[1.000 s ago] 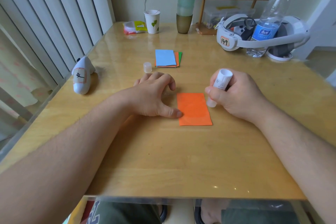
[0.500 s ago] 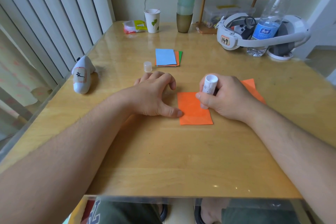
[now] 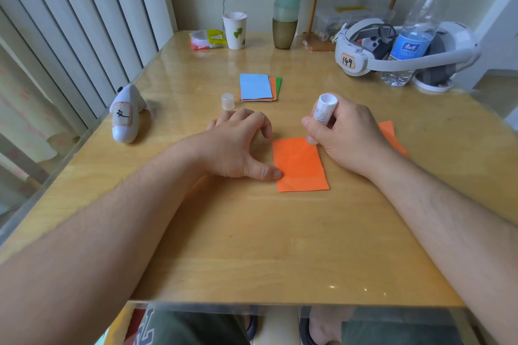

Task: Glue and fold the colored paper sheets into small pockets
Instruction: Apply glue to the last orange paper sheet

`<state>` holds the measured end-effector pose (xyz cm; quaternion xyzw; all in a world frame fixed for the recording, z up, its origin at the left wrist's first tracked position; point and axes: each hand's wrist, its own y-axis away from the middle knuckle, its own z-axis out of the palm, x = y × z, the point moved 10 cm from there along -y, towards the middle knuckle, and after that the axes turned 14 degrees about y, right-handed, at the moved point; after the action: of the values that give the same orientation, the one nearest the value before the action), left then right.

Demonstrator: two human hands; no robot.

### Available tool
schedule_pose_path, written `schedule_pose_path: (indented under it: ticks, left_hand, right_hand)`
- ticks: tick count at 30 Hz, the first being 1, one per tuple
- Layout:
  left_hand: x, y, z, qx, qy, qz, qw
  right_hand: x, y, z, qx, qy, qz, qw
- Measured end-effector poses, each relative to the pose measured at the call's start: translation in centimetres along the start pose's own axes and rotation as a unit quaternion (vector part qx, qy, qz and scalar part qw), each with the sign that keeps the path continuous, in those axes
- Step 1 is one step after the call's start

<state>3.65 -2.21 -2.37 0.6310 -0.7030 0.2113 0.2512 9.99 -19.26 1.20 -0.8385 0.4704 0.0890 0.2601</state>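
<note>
White glue stick [image 3: 324,112] gripped in right-hand fingers [image 3: 309,124]; left thumb [image 3: 266,172] pins orange paper sheet [image 3: 298,165]. Light edge strokes advised.

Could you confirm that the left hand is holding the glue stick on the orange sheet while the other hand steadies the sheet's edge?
Not quite: the head view shows the right hand holding the glue stick on the orange sheet, while the left hand steadies the sheet's edge with its thumb.

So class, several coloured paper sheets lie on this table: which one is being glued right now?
The orange sheet nearest the person: the right hand presses the glue stick on its far corner, the left hand's thumb pins its edge. The others lie untouched.
</note>
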Motion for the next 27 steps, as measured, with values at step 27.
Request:
schedule_pose_path:
  ticks: [27]
  left_hand:
    - [0.0, 0.0, 0.1, -0.003, 0.009, 0.002, 1.000]
  right_hand:
    - [-0.3, 0.6, 1.4, -0.075, -0.006, -0.009, 0.997]
